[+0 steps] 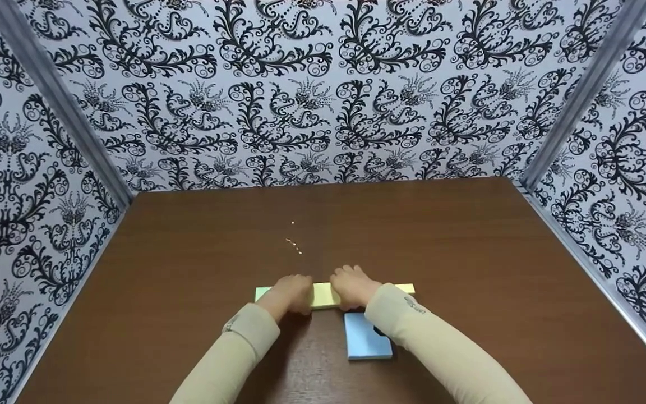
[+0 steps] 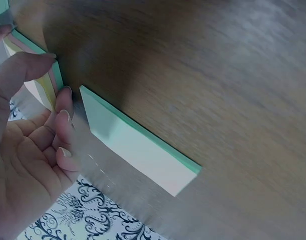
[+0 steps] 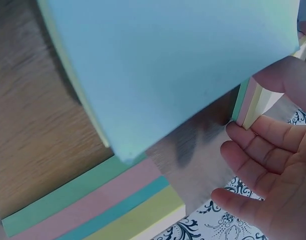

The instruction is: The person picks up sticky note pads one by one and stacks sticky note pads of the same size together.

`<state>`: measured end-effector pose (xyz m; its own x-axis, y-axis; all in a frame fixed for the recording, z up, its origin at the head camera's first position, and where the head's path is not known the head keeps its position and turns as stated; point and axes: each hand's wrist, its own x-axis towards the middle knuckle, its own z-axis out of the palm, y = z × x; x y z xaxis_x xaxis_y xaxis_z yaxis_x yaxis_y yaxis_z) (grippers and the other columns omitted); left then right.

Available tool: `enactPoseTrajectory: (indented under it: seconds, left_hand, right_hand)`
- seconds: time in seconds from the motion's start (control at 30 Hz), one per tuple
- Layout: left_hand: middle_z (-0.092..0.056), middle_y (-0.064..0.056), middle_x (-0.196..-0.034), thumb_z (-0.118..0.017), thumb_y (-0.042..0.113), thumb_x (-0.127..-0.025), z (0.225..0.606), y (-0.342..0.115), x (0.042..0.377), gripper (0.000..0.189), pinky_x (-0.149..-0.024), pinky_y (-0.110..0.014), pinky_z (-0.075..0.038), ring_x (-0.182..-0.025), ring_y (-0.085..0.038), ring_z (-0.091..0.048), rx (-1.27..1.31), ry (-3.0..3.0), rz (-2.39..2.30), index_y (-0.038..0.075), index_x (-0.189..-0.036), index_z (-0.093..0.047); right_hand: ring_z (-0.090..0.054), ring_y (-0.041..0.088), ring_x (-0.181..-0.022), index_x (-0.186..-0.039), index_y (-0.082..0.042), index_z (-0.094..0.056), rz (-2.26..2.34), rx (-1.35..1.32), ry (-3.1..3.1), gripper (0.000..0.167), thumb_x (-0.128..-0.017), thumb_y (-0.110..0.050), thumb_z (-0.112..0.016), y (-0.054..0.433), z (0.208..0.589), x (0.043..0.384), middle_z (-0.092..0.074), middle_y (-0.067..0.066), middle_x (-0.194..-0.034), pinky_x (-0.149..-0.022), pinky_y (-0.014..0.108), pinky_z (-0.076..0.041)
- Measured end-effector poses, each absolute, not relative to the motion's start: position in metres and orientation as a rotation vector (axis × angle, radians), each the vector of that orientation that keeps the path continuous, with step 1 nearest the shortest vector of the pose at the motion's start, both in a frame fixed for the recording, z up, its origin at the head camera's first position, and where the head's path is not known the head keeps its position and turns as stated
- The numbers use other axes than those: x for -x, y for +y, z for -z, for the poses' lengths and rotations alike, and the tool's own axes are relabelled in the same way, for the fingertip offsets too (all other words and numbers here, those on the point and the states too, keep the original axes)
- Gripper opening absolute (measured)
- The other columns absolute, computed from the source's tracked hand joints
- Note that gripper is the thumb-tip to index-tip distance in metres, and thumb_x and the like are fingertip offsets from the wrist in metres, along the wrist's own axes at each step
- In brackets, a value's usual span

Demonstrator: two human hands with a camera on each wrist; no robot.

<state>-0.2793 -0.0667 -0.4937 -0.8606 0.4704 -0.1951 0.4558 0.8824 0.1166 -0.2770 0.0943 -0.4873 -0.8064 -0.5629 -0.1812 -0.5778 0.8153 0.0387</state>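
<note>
A sticky-note pad with a pale yellow top (image 1: pixel 323 295) lies between the two hands in the head view. My left hand (image 1: pixel 296 293) pinches its left end between thumb and fingers. At the other end, my right hand (image 1: pixel 353 287) grips the same pad. Green, pink and yellow layers show along its side in both wrist views. Left of the left hand, a light green pad (image 2: pixel 137 142) stands apart on the table. A blue pad (image 1: pixel 367 338) lies nearer, partly under the right sleeve.
Beyond the right hand lies another pad (image 1: pixel 406 289), its side striped green, pink, teal and yellow in the right wrist view. Small bright specks (image 1: pixel 295 246) show on the brown table (image 1: pixel 441 235). Patterned walls (image 1: pixel 323 112) enclose its back and sides.
</note>
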Motion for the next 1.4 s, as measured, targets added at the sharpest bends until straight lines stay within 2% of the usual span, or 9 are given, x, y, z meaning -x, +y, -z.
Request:
enactPoseTrajectory:
  seconds: [0.17,0.37,0.43,0.57,0.67,0.77,1.03,1.27,1.4]
  left_hand:
    - [-0.062,-0.01,-0.078,-0.075,0.009,-0.065,0.4894,-0.064,0.2769,0.026,-0.068,-0.038,-0.049,-0.072,-0.023,-0.058,-0.661,2.811,-0.183,0.005,-0.082,-0.055]
    - [-0.064,-0.014,-0.095,-0.077,0.013,-0.065,0.4897,-0.061,0.2762,0.045,-0.075,-0.041,-0.049,-0.088,-0.03,-0.061,-0.58,2.802,-0.218,-0.001,-0.104,-0.058]
    - [-0.064,-0.013,-0.094,-0.076,0.014,-0.064,0.4907,-0.06,0.2766,0.042,-0.072,-0.04,-0.049,-0.084,-0.028,-0.061,-0.576,2.812,-0.199,0.0,-0.1,-0.059]
    - [-0.062,-0.008,-0.076,-0.074,0.01,-0.062,0.4914,-0.0582,0.2776,0.022,-0.06,-0.037,-0.047,-0.063,-0.021,-0.052,-0.577,2.823,-0.176,0.007,-0.076,-0.056]
    - [-0.06,-0.006,-0.073,-0.073,0.009,-0.062,0.4919,-0.0577,0.2776,0.021,-0.057,-0.036,-0.045,-0.059,-0.019,-0.046,-0.575,2.828,-0.165,0.008,-0.07,-0.054]
    - [-0.062,-0.006,-0.074,-0.073,0.008,-0.061,0.4929,-0.0579,0.2772,0.02,-0.057,-0.036,-0.046,-0.06,-0.019,-0.047,-0.585,2.839,-0.157,0.008,-0.07,-0.055]
    - [-0.064,-0.01,-0.078,-0.075,0.009,-0.059,0.4935,-0.0595,0.2754,0.025,-0.06,-0.037,-0.047,-0.062,-0.021,-0.051,-0.623,2.865,-0.18,0.005,-0.076,-0.057]
    - [-0.056,-0.004,-0.065,-0.07,0.006,-0.062,0.4902,-0.0585,0.2755,0.024,-0.051,-0.032,-0.04,-0.054,-0.016,-0.041,-0.615,2.83,-0.154,0.011,-0.055,-0.048]
    - [-0.047,-0.001,-0.059,-0.065,0.004,-0.066,0.4879,-0.057,0.2746,0.033,-0.05,-0.029,-0.034,-0.052,-0.016,-0.037,-0.574,2.79,-0.128,0.014,-0.049,-0.039]
  right_hand:
    - [-0.05,0.029,-0.093,-0.104,-0.004,-0.059,-0.115,0.857,2.864,0.038,-0.07,-0.015,-0.073,0.0943,0.4883,0.2756,-0.058,0.012,-0.099,-0.087,0.048,-0.037]
    - [-0.052,0.034,-0.101,-0.113,-0.003,-0.058,-0.128,0.808,2.861,0.045,-0.072,-0.016,-0.073,0.0934,0.4912,0.2765,-0.06,0.015,-0.107,-0.094,0.056,-0.033]
    - [-0.052,0.034,-0.103,-0.114,-0.003,-0.057,-0.129,0.796,2.855,0.047,-0.072,-0.016,-0.074,0.0937,0.4914,0.2774,-0.06,0.015,-0.109,-0.095,0.057,-0.031]
    - [-0.053,0.036,-0.103,-0.114,-0.001,-0.055,-0.038,0.735,2.831,0.05,-0.07,-0.013,-0.075,0.0939,0.4874,0.2778,-0.061,0.016,-0.105,-0.098,0.061,-0.026]
    - [-0.053,0.036,-0.104,-0.114,0.0,-0.053,0.044,0.683,2.805,0.052,-0.068,-0.01,-0.075,0.0935,0.4846,0.2783,-0.062,0.016,-0.102,-0.099,0.062,-0.023]
    - [-0.054,0.037,-0.105,-0.112,0.001,-0.054,0.09,0.655,2.785,0.051,-0.067,-0.008,-0.075,0.0931,0.4843,0.2787,-0.062,0.017,-0.101,-0.1,0.062,-0.022]
    - [-0.056,0.036,-0.098,-0.098,0.0,-0.059,0.139,0.68,2.795,0.034,-0.068,-0.006,-0.074,0.0924,0.4876,0.277,-0.062,0.016,-0.094,-0.098,0.062,-0.026]
    - [-0.059,0.03,-0.084,-0.077,-0.005,-0.058,0.159,0.695,2.82,0.018,-0.067,-0.004,-0.073,0.0904,0.4871,0.2765,-0.063,0.011,-0.082,-0.095,0.06,-0.03]
    - [-0.058,0.025,-0.072,-0.065,-0.008,-0.052,0.142,0.728,2.828,0.021,-0.067,-0.003,-0.072,0.0894,0.4864,0.2758,-0.06,0.007,-0.071,-0.092,0.058,-0.034]
